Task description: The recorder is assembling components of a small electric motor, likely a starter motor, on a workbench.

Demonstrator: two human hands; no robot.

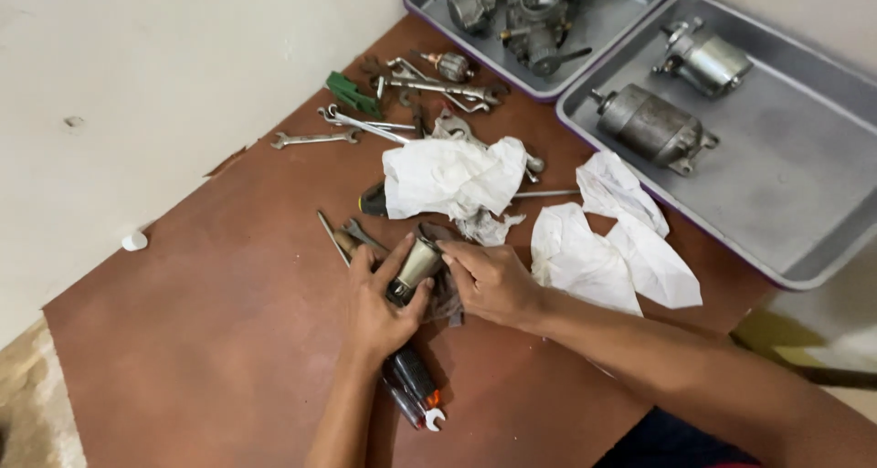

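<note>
Metal, dull grey and cup-shaped, the small cylindrical part point(418, 262) sits near the middle of the brown board point(210, 340), clasped by the left hand point(379, 308), whose fingers and thumb curl around it. The right hand point(489, 281) pinches its rim and a dark greasy rag point(448, 294) beneath. Crumpled white cloths point(457, 178) lie just beyond, over a tangle of slim steel wrenches point(365, 126). Two grey trays point(804, 157) hold ribbed cylindrical motors point(653, 126); their far edges are cut off. Screwdrivers point(413, 381) are partly hidden under the left wrist.
</note>
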